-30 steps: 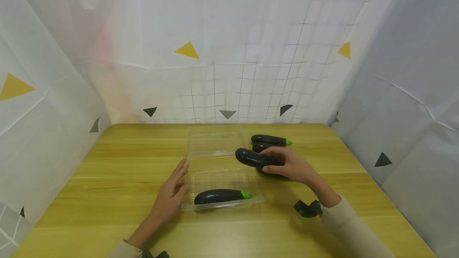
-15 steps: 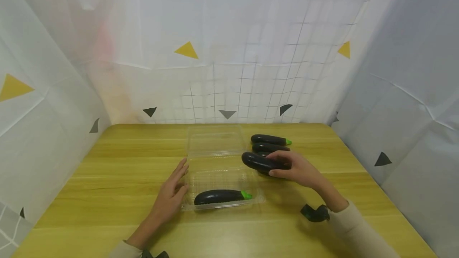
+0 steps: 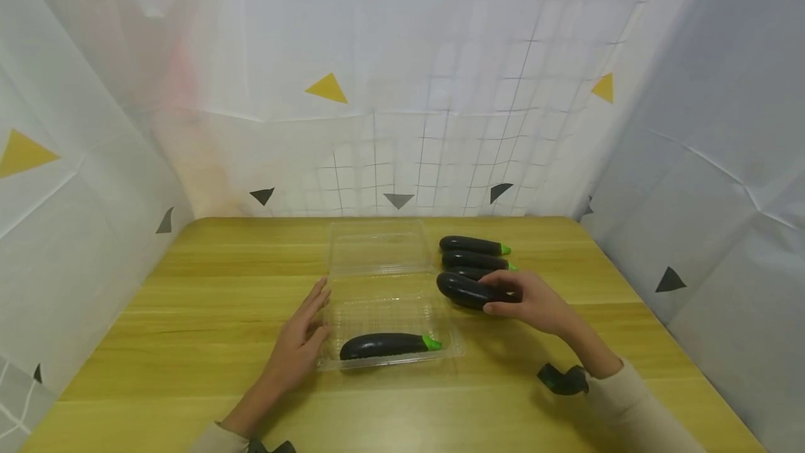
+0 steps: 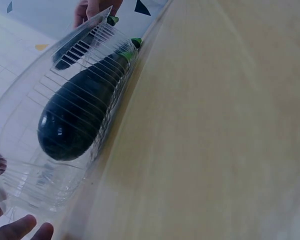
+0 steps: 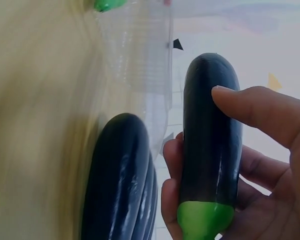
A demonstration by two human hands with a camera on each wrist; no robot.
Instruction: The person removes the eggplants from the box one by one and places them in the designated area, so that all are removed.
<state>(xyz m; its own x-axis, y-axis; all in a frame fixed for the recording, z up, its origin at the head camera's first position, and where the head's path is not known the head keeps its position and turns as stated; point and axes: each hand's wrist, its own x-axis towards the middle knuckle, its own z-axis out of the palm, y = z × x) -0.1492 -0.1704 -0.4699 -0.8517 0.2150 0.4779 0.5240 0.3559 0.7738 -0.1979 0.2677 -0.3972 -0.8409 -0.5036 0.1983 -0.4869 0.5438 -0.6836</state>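
Observation:
My right hand (image 3: 525, 303) grips a dark purple eggplant (image 3: 462, 290) with a green stem end. In the right wrist view the thumb lies on this held eggplant (image 5: 210, 140) and the fingers wrap behind it. My left hand (image 3: 298, 341) rests fingers extended against the left side of a clear plastic clamshell box (image 3: 390, 310). Inside, along the front wall, lies one eggplant (image 3: 383, 345), its green end to the right; the left wrist view shows that eggplant (image 4: 77, 110) through the ribbed wall.
Several more eggplants lie in a row behind the right hand, the farthest eggplant (image 3: 472, 245) at the back. The box's lid (image 3: 377, 247) is folded back on the wooden table (image 3: 233, 285). White sheets (image 3: 402, 54) with triangle marks enclose the table.
My right hand has moved right and slightly nearer to me with the eggplant, lower beside the row, so more of the eggplants behind show. The left hand has stayed in place.

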